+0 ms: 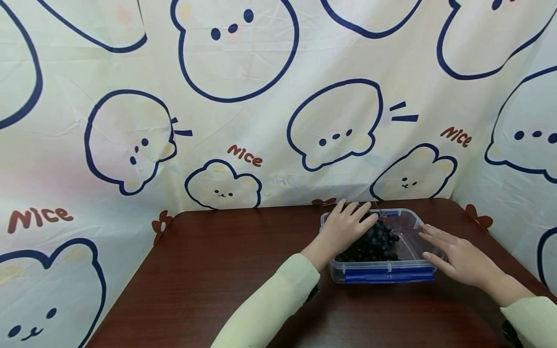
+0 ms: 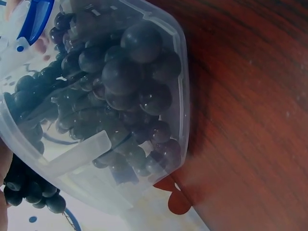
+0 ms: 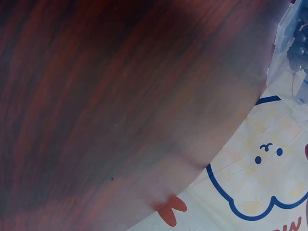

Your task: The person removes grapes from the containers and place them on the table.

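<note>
A clear plastic box with blue clips stands near the table's back edge, with dark grapes in its left part. Over those grapes lies my left hand, fingers bent round the top of the bunch; the fingertips' grip is partly hidden. In the left wrist view, grapes press against the box wall, and others show above the rim beside the hand. Fingers extended, my right hand rests against the box's right side. The right wrist view shows only the box's edge.
The dark brown wooden table extends left of the box and in front of it. Behind and beside it hangs a pale cloth with blue-outlined cartoon animals. Inside the box, bare floor shows to the right of the grapes.
</note>
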`<control>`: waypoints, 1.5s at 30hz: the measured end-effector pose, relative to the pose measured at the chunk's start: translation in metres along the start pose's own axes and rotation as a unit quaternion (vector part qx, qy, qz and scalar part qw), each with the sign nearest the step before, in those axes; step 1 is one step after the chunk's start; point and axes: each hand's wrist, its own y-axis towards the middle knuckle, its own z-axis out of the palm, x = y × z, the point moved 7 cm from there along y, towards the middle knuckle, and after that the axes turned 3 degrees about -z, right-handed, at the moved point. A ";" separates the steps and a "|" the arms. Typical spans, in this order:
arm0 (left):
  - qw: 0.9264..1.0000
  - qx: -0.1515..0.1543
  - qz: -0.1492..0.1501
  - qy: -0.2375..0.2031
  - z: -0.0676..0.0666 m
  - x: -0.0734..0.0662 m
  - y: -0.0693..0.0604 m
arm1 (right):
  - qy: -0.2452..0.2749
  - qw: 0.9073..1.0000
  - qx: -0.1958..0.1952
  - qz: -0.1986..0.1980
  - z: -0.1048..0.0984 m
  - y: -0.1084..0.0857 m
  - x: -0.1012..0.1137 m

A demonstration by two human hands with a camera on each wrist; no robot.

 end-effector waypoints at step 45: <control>0.995 -0.085 -0.043 0.026 -0.034 0.050 -0.003 | 0.003 1.000 -0.002 -0.002 -0.001 0.000 0.003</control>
